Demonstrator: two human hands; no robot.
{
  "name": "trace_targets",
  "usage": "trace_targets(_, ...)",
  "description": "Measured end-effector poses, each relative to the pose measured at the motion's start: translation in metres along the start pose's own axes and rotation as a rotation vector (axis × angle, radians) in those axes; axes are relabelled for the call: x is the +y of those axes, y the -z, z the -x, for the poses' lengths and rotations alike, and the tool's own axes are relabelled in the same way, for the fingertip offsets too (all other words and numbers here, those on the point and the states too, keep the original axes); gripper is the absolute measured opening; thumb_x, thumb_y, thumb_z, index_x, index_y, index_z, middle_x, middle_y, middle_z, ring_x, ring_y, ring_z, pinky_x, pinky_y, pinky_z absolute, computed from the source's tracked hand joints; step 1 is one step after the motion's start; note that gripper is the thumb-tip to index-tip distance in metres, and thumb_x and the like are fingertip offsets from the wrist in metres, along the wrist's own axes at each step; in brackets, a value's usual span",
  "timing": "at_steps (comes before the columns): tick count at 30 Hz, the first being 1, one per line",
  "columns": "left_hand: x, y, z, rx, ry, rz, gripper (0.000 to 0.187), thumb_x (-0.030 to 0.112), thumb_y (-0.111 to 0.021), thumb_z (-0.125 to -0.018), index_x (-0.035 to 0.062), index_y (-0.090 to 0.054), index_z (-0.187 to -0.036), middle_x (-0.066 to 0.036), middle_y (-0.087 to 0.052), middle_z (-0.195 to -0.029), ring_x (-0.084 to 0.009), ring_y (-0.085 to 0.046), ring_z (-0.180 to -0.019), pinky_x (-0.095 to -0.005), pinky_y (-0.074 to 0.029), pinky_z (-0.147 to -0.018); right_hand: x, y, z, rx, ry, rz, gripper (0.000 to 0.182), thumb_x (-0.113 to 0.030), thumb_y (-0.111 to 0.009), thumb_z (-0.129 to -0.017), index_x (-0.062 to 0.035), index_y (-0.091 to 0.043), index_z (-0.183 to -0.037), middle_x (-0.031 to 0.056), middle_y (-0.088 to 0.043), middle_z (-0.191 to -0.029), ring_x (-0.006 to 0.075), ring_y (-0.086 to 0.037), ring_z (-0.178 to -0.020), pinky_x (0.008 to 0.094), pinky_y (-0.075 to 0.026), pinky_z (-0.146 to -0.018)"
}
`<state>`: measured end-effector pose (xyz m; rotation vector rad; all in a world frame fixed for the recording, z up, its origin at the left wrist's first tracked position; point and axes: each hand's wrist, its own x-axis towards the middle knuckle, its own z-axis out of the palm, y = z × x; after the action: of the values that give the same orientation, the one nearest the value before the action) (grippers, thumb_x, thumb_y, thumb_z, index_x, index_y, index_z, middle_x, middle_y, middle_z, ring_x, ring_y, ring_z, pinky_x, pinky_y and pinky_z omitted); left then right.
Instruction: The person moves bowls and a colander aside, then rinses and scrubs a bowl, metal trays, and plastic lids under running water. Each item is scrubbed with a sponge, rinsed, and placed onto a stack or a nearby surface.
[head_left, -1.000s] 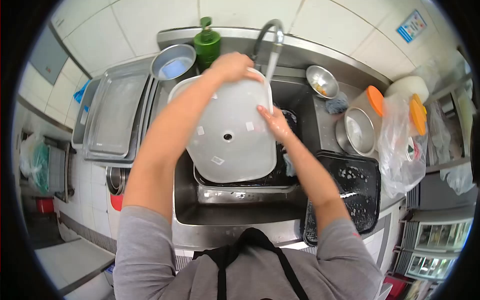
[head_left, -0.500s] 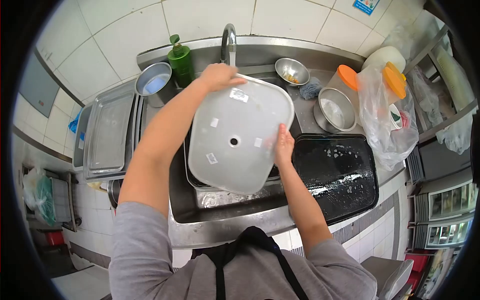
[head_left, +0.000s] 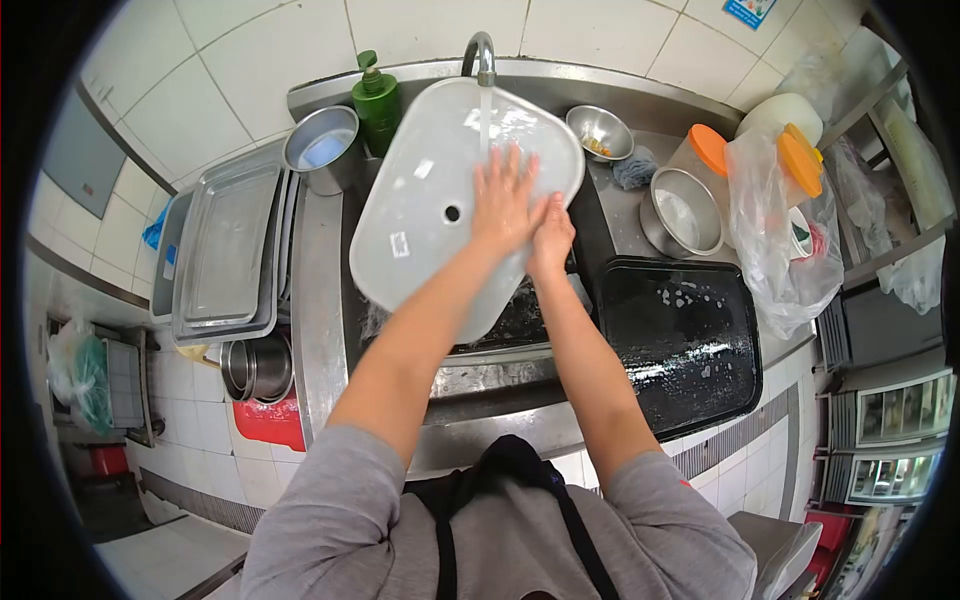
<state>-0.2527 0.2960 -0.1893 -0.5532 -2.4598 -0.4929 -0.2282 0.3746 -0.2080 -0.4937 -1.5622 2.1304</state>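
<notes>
A large whitish plastic lid point(head_left: 420, 240) with a small round hole near its middle is tilted over the sink point(head_left: 500, 380). Water runs from the faucet point(head_left: 482, 60) onto its upper part, and pale label patches show on its surface. My left hand point(head_left: 505, 195) lies flat on the lid with fingers spread, slightly blurred. At the lid's right edge, my right hand point(head_left: 551, 240) is closed around the rim, its fingers partly hidden. Below the lid, something dark and wet shows in the sink.
A wet black tray point(head_left: 680, 345) lies right of the sink. Metal trays point(head_left: 230, 250), a metal pot point(head_left: 322, 150) and a green pump bottle point(head_left: 376, 105) stand left. Metal bowls point(head_left: 682, 212), a grey scrubber point(head_left: 635, 168) and orange-lidded containers point(head_left: 707, 150) sit at right.
The lid has shifted left and up, under the water stream. My left hand has left its top edge and now lies flat on its face; my right hand still holds the right edge.
</notes>
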Motion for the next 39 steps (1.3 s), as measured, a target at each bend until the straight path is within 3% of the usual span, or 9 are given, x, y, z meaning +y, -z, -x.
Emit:
trace_targets(3,0.005,-0.006,0.074,-0.234,-0.218,0.049,0.057,0.031,-0.051,-0.083,0.0164,-0.031,-0.135,-0.017,-0.018,-0.142,-0.0381,-0.019,-0.129,-0.0555,-0.016,-0.102,0.0,0.022,-0.02,0.106,-0.078,-0.212,0.047,-0.039,-0.041,-0.092,0.0055,-0.054,-0.097,0.0084,-0.057,-0.078,0.0157,-0.055,-0.07,0.0296,-0.048,-0.065)
trace_targets(8,-0.059,-0.008,0.155,-0.376,0.01,-0.034,0.061,0.035,-0.05,-0.083,0.015,-0.028,-0.136,-0.019,-0.014,-0.143,-0.0417,-0.015,-0.129,-0.0565,-0.014,-0.102,0.002,0.05,-0.03,0.113,-0.103,-0.172,0.051,-0.043,-0.041,-0.091,0.0055,-0.053,-0.096,0.0103,-0.057,-0.075,0.0186,-0.056,-0.059,0.0309,-0.048,-0.053)
trace_targets(10,-0.075,-0.013,0.146,-0.217,0.328,-0.029,0.066,0.037,-0.049,-0.083,0.011,-0.022,-0.138,-0.021,-0.01,-0.143,-0.0444,-0.011,-0.129,-0.0576,-0.01,-0.102,0.016,0.045,-0.02,0.072,-0.134,-0.161,0.051,-0.044,-0.041,-0.091,0.0054,-0.053,-0.096,0.0102,-0.057,-0.075,0.0183,-0.055,-0.059,0.0307,-0.048,-0.054)
trace_targets(16,-0.044,-0.048,0.099,0.019,0.48,0.041,0.067,0.033,-0.048,-0.083,0.0099,-0.02,-0.139,-0.022,-0.008,-0.143,-0.0446,-0.008,-0.13,-0.0592,-0.007,-0.102,0.04,0.009,0.005,0.206,-0.164,-0.158,0.053,-0.046,-0.041,-0.09,0.0055,-0.053,-0.097,0.01,-0.058,-0.082,0.0182,-0.056,-0.065,0.0306,-0.047,-0.059)
trace_targets(24,0.029,0.03,0.117,-0.338,0.002,0.33,0.069,0.022,-0.056,-0.079,0.008,-0.021,-0.137,-0.022,-0.013,-0.142,-0.046,-0.016,-0.128,-0.0533,-0.02,-0.102,-0.054,0.013,0.0,-0.203,0.051,0.043,0.036,-0.025,-0.05,-0.09,0.001,-0.046,-0.114,0.0129,-0.057,-0.1,0.0206,-0.057,-0.086,0.031,-0.048,-0.073)
trace_targets(27,0.031,0.091,0.097,-0.274,0.391,0.526,0.057,0.0,-0.045,-0.076,0.0053,-0.031,-0.131,-0.028,-0.047,-0.117,-0.0416,-0.05,-0.104,-0.0446,-0.04,-0.09,-0.098,-0.021,0.029,-0.399,0.094,0.022,0.039,-0.024,-0.051,-0.089,-0.0009,-0.042,-0.118,0.014,-0.056,-0.102,0.0214,-0.058,-0.088,0.032,-0.049,-0.074)
trace_targets(30,-0.026,0.121,0.092,-0.135,0.479,0.723,0.033,0.006,-0.05,-0.082,0.0039,-0.047,-0.115,-0.019,-0.062,-0.084,-0.0292,-0.063,-0.073,-0.0347,-0.049,-0.065,-0.096,-0.069,0.002,-0.456,-0.135,-0.108,0.033,-0.023,-0.053,-0.087,-0.002,-0.045,-0.112,0.0109,-0.056,-0.091,0.0195,-0.057,-0.077,0.0295,-0.049,-0.067)
trace_targets(33,-0.081,0.101,0.106,-0.173,0.755,0.863,0.022,0.019,-0.053,-0.086,-0.001,-0.057,-0.095,-0.011,-0.063,-0.073,-0.0131,-0.058,-0.062,-0.0279,-0.045,-0.058,-0.055,-0.125,-0.052,-0.579,-0.646,-0.185,0.019,-0.019,-0.049,-0.088,-0.0018,-0.051,-0.097,0.0074,-0.054,-0.073,0.0185,-0.056,-0.065,0.0281,-0.048,-0.058)
trace_targets(39,-0.109,0.071,0.158,-0.025,0.796,0.655,0.031,0.028,-0.048,-0.089,-0.0018,-0.058,-0.085,-0.001,-0.054,-0.066,-0.0079,-0.046,-0.06,-0.0261,-0.039,-0.056,-0.01,-0.162,-0.099,-0.501,-0.236,0.292,0.02,-0.02,-0.049,-0.086,-0.0014,-0.053,-0.094,0.0099,-0.058,-0.077,0.0267,-0.058,-0.079,0.0403,-0.047,-0.068)
